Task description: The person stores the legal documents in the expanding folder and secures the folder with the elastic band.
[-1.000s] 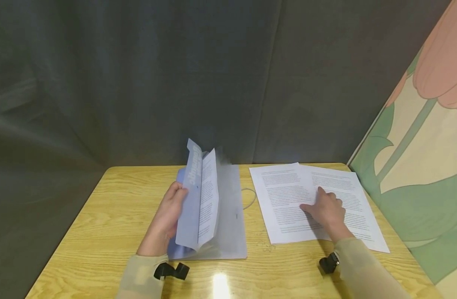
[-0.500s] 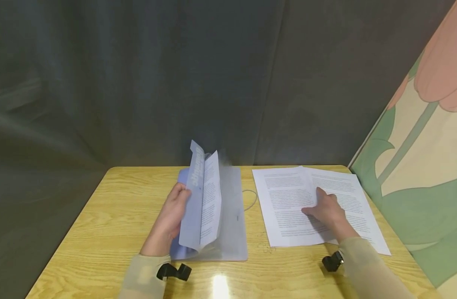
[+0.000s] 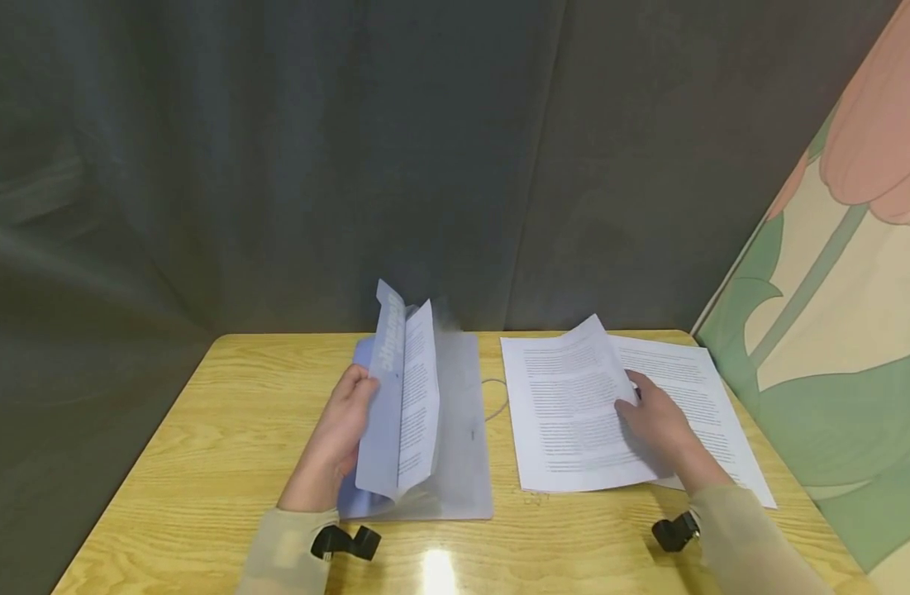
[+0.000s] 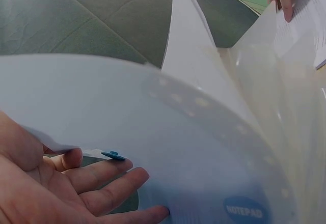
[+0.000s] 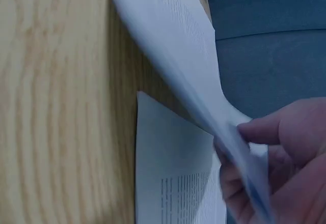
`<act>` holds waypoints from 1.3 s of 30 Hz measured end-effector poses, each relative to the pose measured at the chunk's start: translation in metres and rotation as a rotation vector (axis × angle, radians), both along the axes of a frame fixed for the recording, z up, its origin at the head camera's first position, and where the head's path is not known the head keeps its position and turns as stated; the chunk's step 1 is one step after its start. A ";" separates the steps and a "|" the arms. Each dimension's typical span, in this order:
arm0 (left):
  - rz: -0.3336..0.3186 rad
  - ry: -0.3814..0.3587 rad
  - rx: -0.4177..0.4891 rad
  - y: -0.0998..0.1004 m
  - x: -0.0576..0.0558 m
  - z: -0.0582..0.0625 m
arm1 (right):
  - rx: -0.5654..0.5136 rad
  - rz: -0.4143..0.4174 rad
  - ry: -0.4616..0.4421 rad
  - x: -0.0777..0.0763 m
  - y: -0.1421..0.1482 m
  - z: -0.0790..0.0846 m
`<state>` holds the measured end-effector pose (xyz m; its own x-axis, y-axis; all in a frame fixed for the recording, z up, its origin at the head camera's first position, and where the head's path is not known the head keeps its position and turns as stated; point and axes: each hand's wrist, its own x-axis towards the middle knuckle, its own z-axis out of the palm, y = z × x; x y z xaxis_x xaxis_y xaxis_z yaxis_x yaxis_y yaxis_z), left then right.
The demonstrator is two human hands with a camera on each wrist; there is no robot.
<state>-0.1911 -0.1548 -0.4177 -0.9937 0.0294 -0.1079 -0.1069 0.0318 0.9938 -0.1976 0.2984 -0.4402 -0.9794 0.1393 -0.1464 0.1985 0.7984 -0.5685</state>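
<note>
My left hand holds up the bluish translucent cover of a plastic document folder, thumb on one face and fingers behind it. In the left wrist view a small teal button shows on the cover by the fingertips, and a "NOTEPAD" label lower down. Inside the folder a printed sheet stands half raised. At the right, my right hand pinches the right edge of a printed paper sheet. That edge is lifted and bent in the right wrist view. A second printed sheet lies partly under it.
The wooden table carries everything. A dark curtain rises behind its far edge, and a wall with painted flowers borders the right side. A thin elastic loop sticks out from the folder's right edge.
My right hand's fingers have closed on the left sheet's right edge, and its upper right corner has risen off the other sheet. My left hand and the folder stay nearly still.
</note>
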 end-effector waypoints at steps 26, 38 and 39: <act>0.012 0.015 0.014 0.001 0.000 0.001 | -0.378 -0.012 0.154 0.029 -0.019 0.030; 0.006 0.044 0.012 0.000 -0.002 -0.002 | -0.533 0.054 0.132 0.030 -0.048 0.048; 0.005 0.045 0.013 0.000 -0.002 -0.002 | -0.537 0.057 0.129 0.029 -0.050 0.049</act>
<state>-0.1931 -0.1549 -0.4199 -0.9977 0.0258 -0.0626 -0.0621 0.0182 0.9979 -0.1681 0.2481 -0.3914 -0.9978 0.0241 -0.0609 0.0655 0.3976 -0.9152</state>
